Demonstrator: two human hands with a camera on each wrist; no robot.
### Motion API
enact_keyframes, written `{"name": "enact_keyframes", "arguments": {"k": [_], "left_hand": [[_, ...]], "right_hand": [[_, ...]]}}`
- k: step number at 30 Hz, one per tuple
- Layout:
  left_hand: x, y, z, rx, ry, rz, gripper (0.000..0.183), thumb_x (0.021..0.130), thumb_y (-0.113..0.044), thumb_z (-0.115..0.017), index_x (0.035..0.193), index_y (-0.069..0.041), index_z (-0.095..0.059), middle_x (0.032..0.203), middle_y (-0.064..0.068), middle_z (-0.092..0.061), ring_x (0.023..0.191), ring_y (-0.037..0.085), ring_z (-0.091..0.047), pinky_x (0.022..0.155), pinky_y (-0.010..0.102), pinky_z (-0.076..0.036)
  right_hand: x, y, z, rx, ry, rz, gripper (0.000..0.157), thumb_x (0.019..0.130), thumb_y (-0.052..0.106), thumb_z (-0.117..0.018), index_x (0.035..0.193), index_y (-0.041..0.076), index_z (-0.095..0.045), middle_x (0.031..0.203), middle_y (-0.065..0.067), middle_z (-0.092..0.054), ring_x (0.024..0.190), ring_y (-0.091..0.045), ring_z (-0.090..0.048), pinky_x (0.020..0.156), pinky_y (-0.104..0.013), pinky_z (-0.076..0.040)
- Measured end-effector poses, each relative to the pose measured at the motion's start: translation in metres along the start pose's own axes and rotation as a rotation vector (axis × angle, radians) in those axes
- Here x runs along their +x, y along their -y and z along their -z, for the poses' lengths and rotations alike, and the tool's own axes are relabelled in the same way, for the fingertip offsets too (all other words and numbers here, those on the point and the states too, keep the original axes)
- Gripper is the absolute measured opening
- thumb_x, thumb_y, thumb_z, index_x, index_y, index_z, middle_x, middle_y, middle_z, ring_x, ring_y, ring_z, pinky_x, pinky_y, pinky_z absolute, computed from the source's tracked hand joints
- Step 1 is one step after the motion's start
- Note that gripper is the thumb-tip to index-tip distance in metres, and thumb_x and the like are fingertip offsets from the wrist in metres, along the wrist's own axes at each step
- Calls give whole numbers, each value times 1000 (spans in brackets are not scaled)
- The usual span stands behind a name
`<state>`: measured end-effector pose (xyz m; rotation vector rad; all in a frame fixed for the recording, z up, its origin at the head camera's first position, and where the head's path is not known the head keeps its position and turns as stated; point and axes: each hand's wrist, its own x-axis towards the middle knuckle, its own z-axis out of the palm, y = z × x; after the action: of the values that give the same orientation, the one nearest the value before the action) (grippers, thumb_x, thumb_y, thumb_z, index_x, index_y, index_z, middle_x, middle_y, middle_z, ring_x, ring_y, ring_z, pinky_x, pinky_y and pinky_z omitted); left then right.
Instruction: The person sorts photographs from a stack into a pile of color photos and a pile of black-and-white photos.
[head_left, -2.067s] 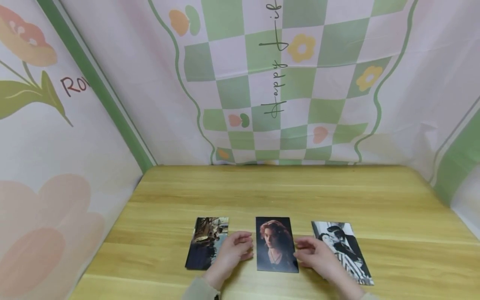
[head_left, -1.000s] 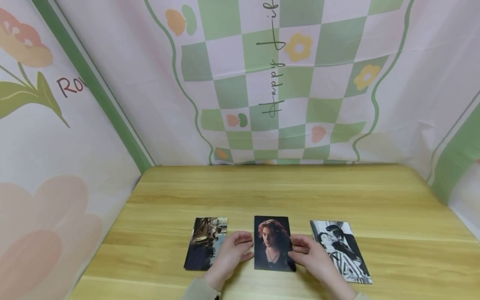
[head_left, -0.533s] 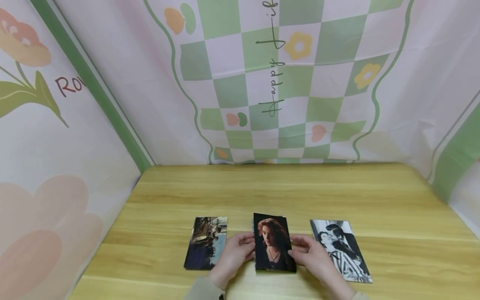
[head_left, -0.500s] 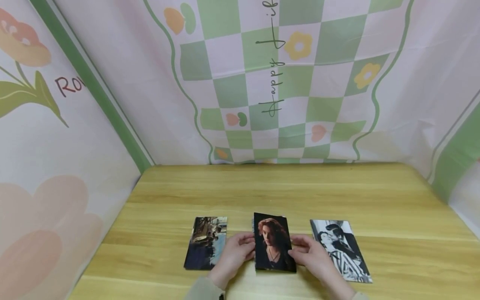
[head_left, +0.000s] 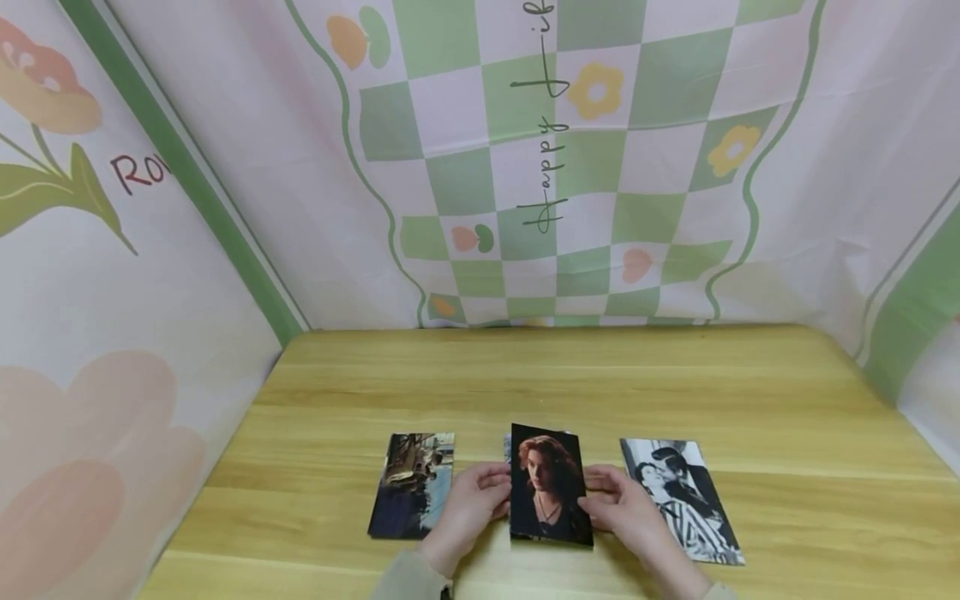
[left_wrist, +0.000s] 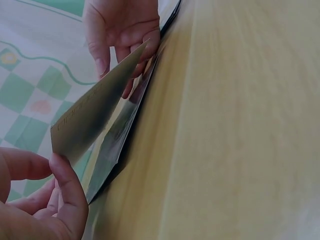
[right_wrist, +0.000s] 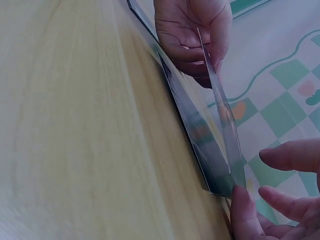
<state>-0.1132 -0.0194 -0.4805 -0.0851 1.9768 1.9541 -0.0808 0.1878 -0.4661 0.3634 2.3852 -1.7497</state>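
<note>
A dark photo card (head_left: 551, 492) with a portrait of a red-haired person is raised and tilted over a low pile of cards (right_wrist: 187, 130) on the table. My left hand (head_left: 471, 506) pinches its left edge between thumb and index finger, as the left wrist view shows. At the opposite edge is my right hand (head_left: 626, 512). Its thumb (right_wrist: 243, 212) touches or nearly touches the card's corner, while the index finger stands apart from it. The pile below is mostly hidden from the head view.
Left of the hands lies a colour photo card (head_left: 412, 487), partly behind the left hand. On the right a black-and-white photo card (head_left: 686, 500) is partly covered by the right hand. Behind the wooden table (head_left: 555, 375) hangs a checkered cloth (head_left: 555, 167).
The portrait card has lifted off its pile and moved slightly right, baring a pile edge on the left. The left hand has shifted slightly right to the card. Both side cards stay put.
</note>
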Motion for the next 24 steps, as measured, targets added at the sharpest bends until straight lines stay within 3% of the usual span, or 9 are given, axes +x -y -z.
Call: {"name": "enact_keyframes", "arguments": {"k": [6,13,24], "left_hand": [[0,0,-1,-7,-10,-6,30,89,4,-54,119,9,-56,97,9,-63,75,9,-56,66,24,-54],[-2,-1,1,-25,-1,-18,28,90,4,-54,117,9,-56,95,8,-63,75,9,-56,66,23,-54],[-5,-1,11,30,-16,-73,28,88,2,-56,115,11,-59,93,10,-64,71,7,-57,62,19,-53]], "right_hand": [[1,-2,2,49,-7,-25,53,80,-3,-63,130,-9,-44,114,-27,-59,86,-21,-63,68,-35,-59],[3,-2,2,93,-19,-43,50,83,-8,-58,131,-9,-42,97,-14,-64,72,-17,-61,58,-28,-56],[4,2,-6,124,-10,-57,51,82,-8,-59,131,-8,-44,91,-9,-65,71,-17,-61,57,-28,-57]]}}
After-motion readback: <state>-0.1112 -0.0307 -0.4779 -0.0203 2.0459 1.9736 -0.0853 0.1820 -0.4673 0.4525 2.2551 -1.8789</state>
